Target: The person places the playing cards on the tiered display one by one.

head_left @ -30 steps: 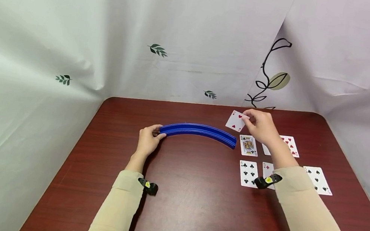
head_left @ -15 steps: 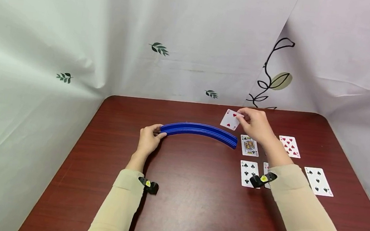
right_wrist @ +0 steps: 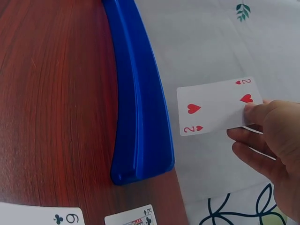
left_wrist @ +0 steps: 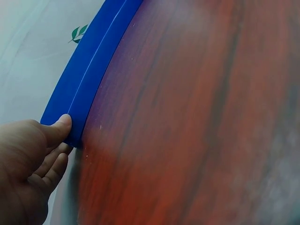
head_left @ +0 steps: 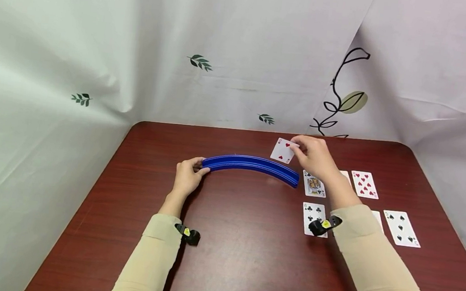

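A curved blue card holder (head_left: pixel 252 163) lies across the far middle of the table, its slots bare of cards. My left hand (head_left: pixel 186 176) pinches its left end, the thumb on the near face in the left wrist view. Between thumb and fingers, my right hand (head_left: pixel 314 156) holds a two of hearts (right_wrist: pixel 213 107) by one edge. That playing card is raised behind the right part of the card holder (right_wrist: pixel 140 103), apart from it, face toward me.
Face-up cards lie in two rows at the right: a king of clubs (head_left: pixel 313 184), a red heart card (head_left: pixel 365 184), a six of clubs (head_left: pixel 312 215) and a five of spades (head_left: pixel 401 228). My right forearm partly covers others. A white curtain (head_left: pixel 243 47) hangs behind the table.
My right hand has moved left with the two of hearts, from above the king toward the card holder. My left hand and the holder stay in place.
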Action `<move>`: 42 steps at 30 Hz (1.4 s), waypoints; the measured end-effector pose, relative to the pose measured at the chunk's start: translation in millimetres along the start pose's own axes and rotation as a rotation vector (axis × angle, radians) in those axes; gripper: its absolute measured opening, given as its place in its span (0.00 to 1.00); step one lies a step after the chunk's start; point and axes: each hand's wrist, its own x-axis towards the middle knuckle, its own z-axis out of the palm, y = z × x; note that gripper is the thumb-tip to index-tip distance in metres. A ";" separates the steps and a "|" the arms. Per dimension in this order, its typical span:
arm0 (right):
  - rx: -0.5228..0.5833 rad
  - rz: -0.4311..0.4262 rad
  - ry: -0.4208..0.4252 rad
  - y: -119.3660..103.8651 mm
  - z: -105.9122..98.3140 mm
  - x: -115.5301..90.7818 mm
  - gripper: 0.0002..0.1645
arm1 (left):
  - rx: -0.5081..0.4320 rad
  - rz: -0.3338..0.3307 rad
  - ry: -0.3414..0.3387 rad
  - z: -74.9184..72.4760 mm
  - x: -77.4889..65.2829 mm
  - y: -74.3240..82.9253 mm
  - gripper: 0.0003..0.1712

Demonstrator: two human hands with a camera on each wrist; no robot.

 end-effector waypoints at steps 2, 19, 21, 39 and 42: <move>-0.002 0.001 -0.003 -1.2 1.9 1.2 0.06 | 0.005 -0.011 -0.003 -0.3 0.1 -0.7 0.17; 0.000 0.016 -0.033 -16.2 15.3 7.0 0.08 | -0.001 -0.017 -0.002 0.0 1.1 -1.7 0.17; -0.003 0.022 -0.035 -17.8 17.2 7.6 0.08 | -0.002 -0.020 -0.008 -0.8 0.8 -0.8 0.17; 0.046 -0.042 -0.023 -25.8 35.9 13.7 0.07 | -0.013 -0.016 -0.010 -1.3 -0.1 2.4 0.17; 0.050 -0.043 -0.026 -27.7 39.0 15.8 0.07 | -0.011 -0.019 -0.010 -1.9 0.1 2.6 0.18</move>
